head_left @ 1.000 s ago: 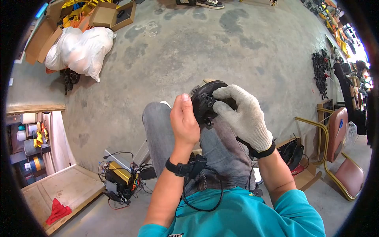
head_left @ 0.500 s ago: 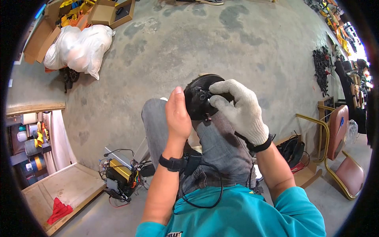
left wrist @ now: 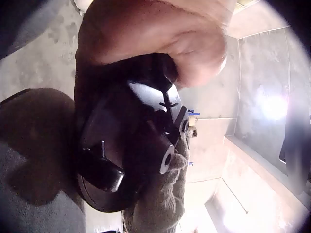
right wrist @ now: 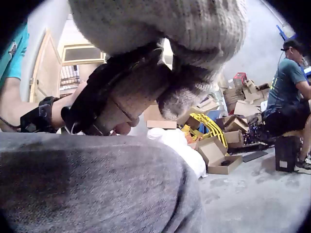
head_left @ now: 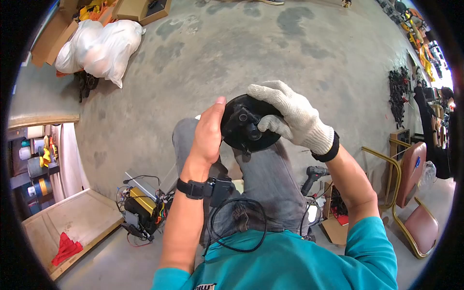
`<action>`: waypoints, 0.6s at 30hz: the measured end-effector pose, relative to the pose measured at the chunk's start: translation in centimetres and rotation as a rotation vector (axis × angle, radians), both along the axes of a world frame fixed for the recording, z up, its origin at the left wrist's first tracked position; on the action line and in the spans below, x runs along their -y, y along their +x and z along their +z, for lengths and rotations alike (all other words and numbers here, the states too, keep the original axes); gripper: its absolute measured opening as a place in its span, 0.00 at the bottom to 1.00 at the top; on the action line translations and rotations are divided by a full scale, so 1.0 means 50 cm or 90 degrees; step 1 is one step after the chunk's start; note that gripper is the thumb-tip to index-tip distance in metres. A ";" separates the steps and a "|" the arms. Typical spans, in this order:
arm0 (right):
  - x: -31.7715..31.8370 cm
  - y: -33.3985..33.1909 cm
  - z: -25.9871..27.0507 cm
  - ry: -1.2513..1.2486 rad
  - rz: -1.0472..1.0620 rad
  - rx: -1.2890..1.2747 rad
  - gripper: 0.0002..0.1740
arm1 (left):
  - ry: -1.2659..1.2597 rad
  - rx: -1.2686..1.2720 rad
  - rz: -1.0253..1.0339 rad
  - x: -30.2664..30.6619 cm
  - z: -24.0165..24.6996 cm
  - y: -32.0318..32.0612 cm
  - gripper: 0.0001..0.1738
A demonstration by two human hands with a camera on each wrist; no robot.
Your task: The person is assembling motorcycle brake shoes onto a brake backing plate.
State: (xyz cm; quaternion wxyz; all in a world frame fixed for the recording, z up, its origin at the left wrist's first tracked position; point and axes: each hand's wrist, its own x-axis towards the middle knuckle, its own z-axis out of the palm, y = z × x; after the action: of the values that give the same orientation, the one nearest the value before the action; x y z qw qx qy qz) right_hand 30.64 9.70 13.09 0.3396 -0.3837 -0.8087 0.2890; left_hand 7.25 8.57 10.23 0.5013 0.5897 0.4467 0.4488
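Note:
A black round plastic part (head_left: pixel 237 137), dish-like with moulded round sockets on its face, is held above the person's thighs in the head view. The bare left hand (head_left: pixel 209 133) grips its left edge, thumb along the rim. The right hand (head_left: pixel 295 113), in a white knitted glove, holds the upper right rim; its thumb lies on the face beside a round knob. In the left wrist view, the part's glossy underside fittings (left wrist: pixel 109 177) show below the bare palm (left wrist: pixel 155 36). Gloved fingers (right wrist: pixel 187 94) cover one end of the part in the right wrist view.
A cordless drill (head_left: pixel 313 178) lies by the right knee. Wired electronics (head_left: pixel 142 212) sit left of the legs, near a low wooden board (head_left: pixel 72 224) with a red cloth. A folded-looking chair (head_left: pixel 411 179) stands right. Another person (right wrist: pixel 286 92) sits across the room near boxes.
The round part has turned so its face points more toward the head camera. The gloved fingers have moved up onto its upper rim, and the left hand has shifted left. A drill has come into view.

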 end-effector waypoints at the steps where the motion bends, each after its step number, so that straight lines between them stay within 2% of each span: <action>1: -0.004 0.000 0.008 -0.014 0.015 0.021 0.36 | -0.004 -0.002 0.003 -0.003 0.012 -0.001 0.28; 3: -0.012 -0.007 0.026 0.001 0.031 0.042 0.37 | -0.316 0.217 -0.020 -0.009 0.049 -0.003 0.26; 7: -0.030 -0.012 0.054 -0.011 0.089 0.115 0.38 | -0.373 0.275 -0.047 -0.029 0.004 -0.025 0.24; 9: -0.031 -0.012 0.056 -0.023 0.100 0.132 0.37 | -0.346 0.224 0.043 -0.025 0.003 -0.019 0.22; 10: -0.030 -0.012 0.054 -0.035 0.107 0.148 0.37 | -0.350 0.225 0.048 -0.023 0.006 -0.021 0.22; 13: -0.035 -0.009 0.046 -0.020 0.119 0.149 0.32 | -0.335 0.214 0.004 -0.025 0.021 -0.022 0.20; 16: -0.031 -0.014 0.045 -0.041 0.096 0.126 0.35 | -0.283 0.244 -0.032 -0.029 0.018 -0.028 0.19; 18: -0.031 -0.013 0.043 -0.039 0.102 0.130 0.33 | -0.550 0.340 -0.084 -0.055 -0.005 -0.048 0.23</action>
State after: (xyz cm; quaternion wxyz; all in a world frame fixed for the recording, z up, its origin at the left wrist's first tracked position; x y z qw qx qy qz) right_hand 29.96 11.28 15.22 0.2193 -0.3552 -0.8580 0.2993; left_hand 4.83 11.32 10.00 0.8233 0.2201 0.4096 0.3255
